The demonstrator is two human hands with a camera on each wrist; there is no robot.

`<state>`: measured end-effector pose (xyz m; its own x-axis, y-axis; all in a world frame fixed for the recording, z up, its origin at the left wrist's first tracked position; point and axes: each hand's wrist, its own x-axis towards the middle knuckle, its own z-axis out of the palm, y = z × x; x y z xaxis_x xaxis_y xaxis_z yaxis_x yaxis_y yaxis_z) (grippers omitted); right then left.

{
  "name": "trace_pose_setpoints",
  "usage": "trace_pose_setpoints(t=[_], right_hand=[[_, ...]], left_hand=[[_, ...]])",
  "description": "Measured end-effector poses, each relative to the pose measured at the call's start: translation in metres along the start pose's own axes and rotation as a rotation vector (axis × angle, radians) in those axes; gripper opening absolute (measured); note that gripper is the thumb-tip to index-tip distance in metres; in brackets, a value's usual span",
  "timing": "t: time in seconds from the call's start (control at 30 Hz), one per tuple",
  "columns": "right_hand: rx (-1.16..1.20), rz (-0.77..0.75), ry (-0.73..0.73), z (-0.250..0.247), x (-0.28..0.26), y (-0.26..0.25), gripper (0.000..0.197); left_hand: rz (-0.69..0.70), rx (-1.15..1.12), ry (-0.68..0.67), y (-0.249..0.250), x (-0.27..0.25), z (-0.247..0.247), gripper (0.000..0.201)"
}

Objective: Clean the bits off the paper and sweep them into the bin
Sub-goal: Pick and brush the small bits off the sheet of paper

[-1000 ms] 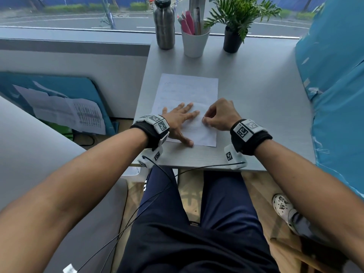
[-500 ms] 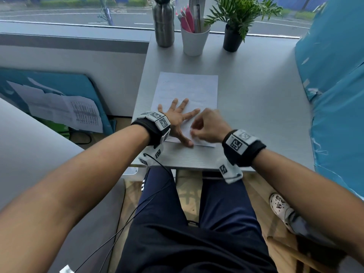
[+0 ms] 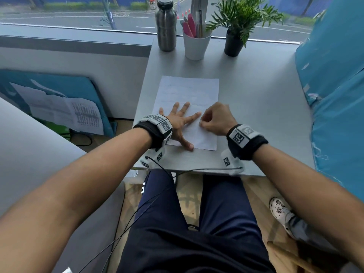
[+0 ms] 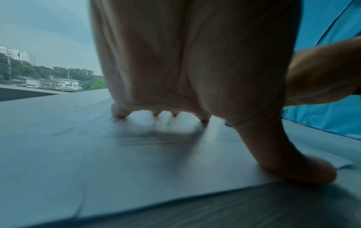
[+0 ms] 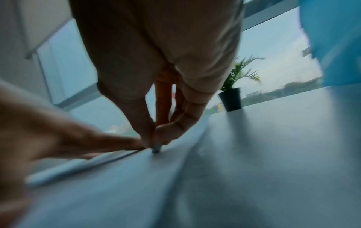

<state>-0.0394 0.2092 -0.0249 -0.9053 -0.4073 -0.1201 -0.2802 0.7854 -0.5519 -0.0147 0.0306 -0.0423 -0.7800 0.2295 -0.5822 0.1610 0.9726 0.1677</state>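
Far edge of grey counter (image 3: 266, 107): steel bottle (image 3: 165, 26), white cup (image 3: 196, 46) of pens, potted plant (image 3: 236, 22) in black pot. Blue board (image 3: 59, 87) leaning on wall, left.

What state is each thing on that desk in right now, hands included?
Paper: flat on the desk, pinned by the left hand.
Left hand: fingers spread, pressing the paper.
Right hand: fingers curled, pinching something small and grey against the paper; too blurred to name.
Bottle: upright, capped.
Cup: upright, holding pens.
Plant: upright in its pot.
Bin: not in view.
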Motion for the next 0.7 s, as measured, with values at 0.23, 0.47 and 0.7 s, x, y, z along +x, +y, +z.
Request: trace_pose_setpoints(t=[0.23, 0.47, 0.7], right_hand=[[0.001, 0.039, 0.017, -0.009, 0.006, 0.001, 0.012], [0.012, -0.009, -0.073, 0.002, -0.001, -0.012, 0.009], [-0.036, -0.092, -0.15, 0.013, -0.007, -0.02, 0.008]], left_hand=[[-0.01, -0.007, 0.0, 0.003, -0.001, -0.001, 0.131], [-0.004, -0.021, -0.004, 0.001, 0.001, 0.001, 0.133], [-0.013, -0.022, -0.006, 0.003, 0.001, 0.0, 0.134]])
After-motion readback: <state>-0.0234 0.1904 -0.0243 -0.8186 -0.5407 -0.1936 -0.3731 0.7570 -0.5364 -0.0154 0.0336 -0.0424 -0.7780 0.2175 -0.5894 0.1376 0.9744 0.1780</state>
